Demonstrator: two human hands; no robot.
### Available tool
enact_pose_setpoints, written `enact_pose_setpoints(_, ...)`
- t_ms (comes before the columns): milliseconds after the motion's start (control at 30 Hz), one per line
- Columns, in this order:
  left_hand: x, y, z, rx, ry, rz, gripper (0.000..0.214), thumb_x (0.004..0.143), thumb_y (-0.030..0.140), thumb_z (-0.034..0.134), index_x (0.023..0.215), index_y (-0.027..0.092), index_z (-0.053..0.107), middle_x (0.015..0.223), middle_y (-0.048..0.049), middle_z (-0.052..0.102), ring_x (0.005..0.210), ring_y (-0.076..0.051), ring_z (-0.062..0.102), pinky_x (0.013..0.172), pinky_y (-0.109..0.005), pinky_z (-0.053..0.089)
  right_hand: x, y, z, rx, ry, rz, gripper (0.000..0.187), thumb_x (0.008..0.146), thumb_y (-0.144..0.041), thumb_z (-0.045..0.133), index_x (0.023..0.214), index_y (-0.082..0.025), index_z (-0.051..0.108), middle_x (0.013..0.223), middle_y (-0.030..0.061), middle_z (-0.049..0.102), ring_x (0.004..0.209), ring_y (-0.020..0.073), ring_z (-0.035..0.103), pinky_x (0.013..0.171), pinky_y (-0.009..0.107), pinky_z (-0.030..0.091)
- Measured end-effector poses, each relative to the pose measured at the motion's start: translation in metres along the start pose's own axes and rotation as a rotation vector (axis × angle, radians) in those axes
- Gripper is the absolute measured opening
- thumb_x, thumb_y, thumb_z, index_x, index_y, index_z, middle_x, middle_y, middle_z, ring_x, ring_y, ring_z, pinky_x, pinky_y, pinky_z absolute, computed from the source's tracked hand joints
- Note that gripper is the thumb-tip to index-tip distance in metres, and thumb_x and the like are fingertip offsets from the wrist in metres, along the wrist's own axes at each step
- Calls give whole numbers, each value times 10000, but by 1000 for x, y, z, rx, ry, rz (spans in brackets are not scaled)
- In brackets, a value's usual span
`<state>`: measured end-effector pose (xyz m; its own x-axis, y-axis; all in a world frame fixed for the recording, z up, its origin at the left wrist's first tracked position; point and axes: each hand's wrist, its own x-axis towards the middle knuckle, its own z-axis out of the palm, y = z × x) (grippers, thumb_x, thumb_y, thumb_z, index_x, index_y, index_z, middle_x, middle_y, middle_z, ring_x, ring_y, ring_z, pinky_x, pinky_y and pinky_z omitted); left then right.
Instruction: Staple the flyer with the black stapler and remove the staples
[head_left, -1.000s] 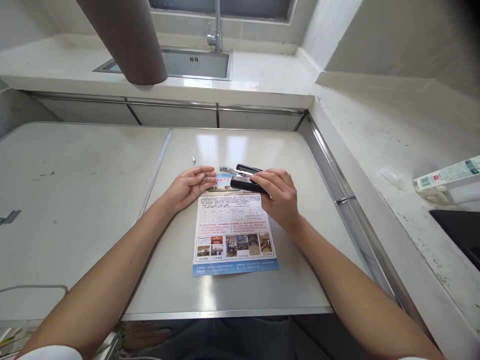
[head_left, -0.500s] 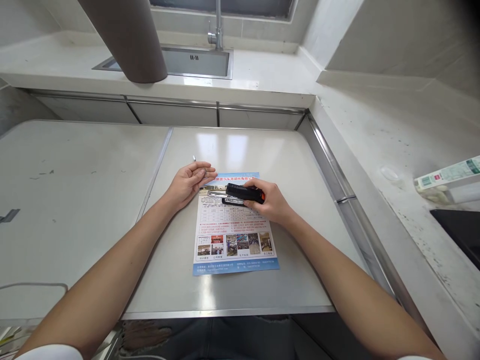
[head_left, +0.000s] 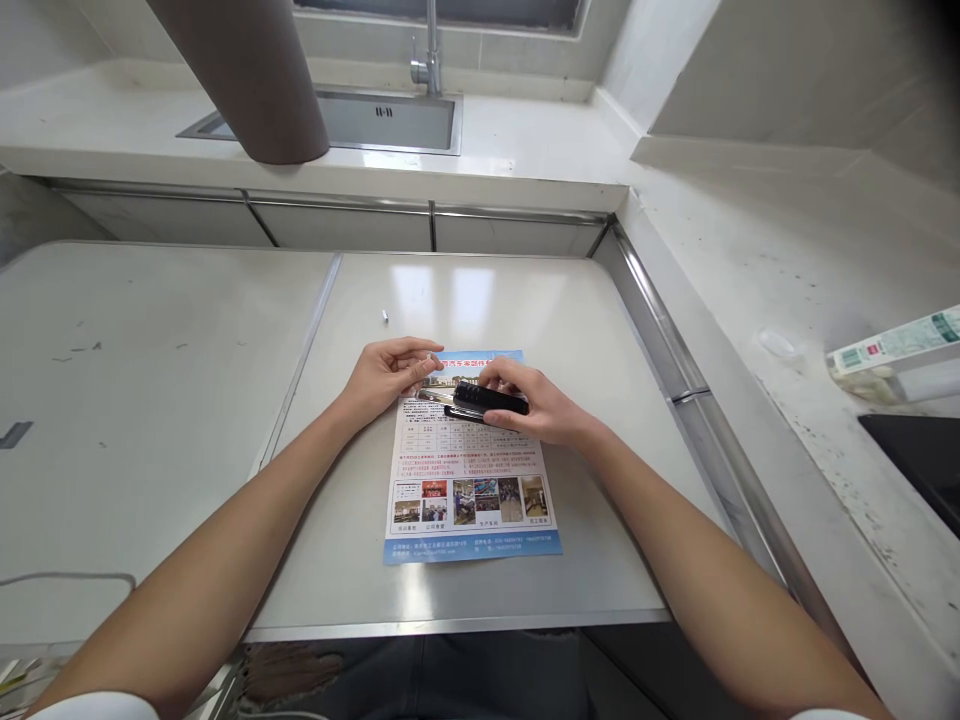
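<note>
A black stapler lies over a printed flyer, its metal staple channel drawn out toward the left. My right hand grips its black body from the right, thumb in front and fingers behind. My left hand is at the channel's left end, thumb and forefinger pinched together. Whatever is between those fingertips is too small to make out. Behind my left hand, a short silvery-white piece rests on the table.
The white folding table has a seam to the left of the flyer. A grey cable lies at its left. Behind are a counter with a sink and a thick brown pipe. A green-white package lies on the right counter.
My left hand has come nearer the stapler's channel, its thumb and forefinger pinching there. My right hand has shifted its fingers up over the stapler's body.
</note>
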<state>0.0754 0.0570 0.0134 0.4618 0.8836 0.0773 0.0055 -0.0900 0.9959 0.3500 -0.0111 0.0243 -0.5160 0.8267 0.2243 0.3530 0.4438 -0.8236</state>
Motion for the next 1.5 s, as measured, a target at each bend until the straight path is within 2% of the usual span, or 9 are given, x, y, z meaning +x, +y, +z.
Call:
enact_pose_setpoints(167,-5,5,16,-48,24,43,464,832,416,876,1073,229,525,911,-30,805,561,-95,615,538,-223,520,-1,-1,5,-285,95,-295,431,1033,-539,599,1379,-281,591,1567,118,533,1425,323,472,1169,546,413)
enact_pose_setpoints(367,-11,6,25,26,-26,81,493,779,403,919,988,241,502,735,39,747,470,-82,542,493,-219,441,-1,-9,12,-641,-48,-390,457,1059,-431,604,1500,-320,560,1695,55,428,1559,320,357,1241,585,322)
enact_pose_setpoints(533,-14,8,25,48,-11,80,440,778,415,920,966,238,563,694,35,731,491,-119,594,529,-258,480,0,-13,14,-640,-49,-328,485,1061,-368,607,1540,-377,531,1670,5,466,1553,307,391,1253,580,309)
enact_pose_setpoints(933,-18,15,24,-5,-33,81,485,808,518,886,1107,230,636,876,-50,818,628,-204,740,596,-307,547,-3,-12,14,-523,70,-390,618,1100,-317,527,1680,-279,317,1654,103,483,1526,278,468,1214,505,396)
enact_pose_setpoints(1100,-11,12,15,71,185,150,384,922,575,755,1014,226,621,824,-35,788,534,-133,628,567,-290,476,-5,-2,-1,-453,310,-171,558,1082,-413,527,1620,-294,440,1623,86,517,1520,305,464,1239,536,417)
enact_pose_setpoints(1200,-4,7,-6,339,399,182,304,984,530,682,953,233,627,736,-1,718,574,-138,595,609,-293,462,-5,19,-17,-461,500,59,503,1076,-435,486,1558,-291,507,1605,92,521,1509,318,465,1234,566,429)
enact_pose_setpoints(1300,2,0,-31,664,529,195,176,1022,407,612,996,239,657,849,-29,722,737,-193,639,772,-353,514,-6,47,-29,-457,598,276,527,1034,-418,512,1524,-226,521,1551,147,553,1450,337,518,1195,574,466)
enact_pose_setpoints(1400,9,-12,-46,881,524,203,176,1006,285,558,1109,227,689,1191,-115,714,1118,-301,642,1047,-474,479,-9,69,-32,-447,580,407,580,989,-395,548,1526,-179,509,1530,174,577,1421,347,550,1214,578,448)
enact_pose_setpoints(1500,15,-25,-50,959,406,192,306,988,239,515,1236,203,689,1459,-162,611,1375,-362,517,1196,-552,371,-10,80,-30,-489,507,458,636,988,-415,541,1570,-172,460,1612,174,509,1521,359,454,1269,604,374)
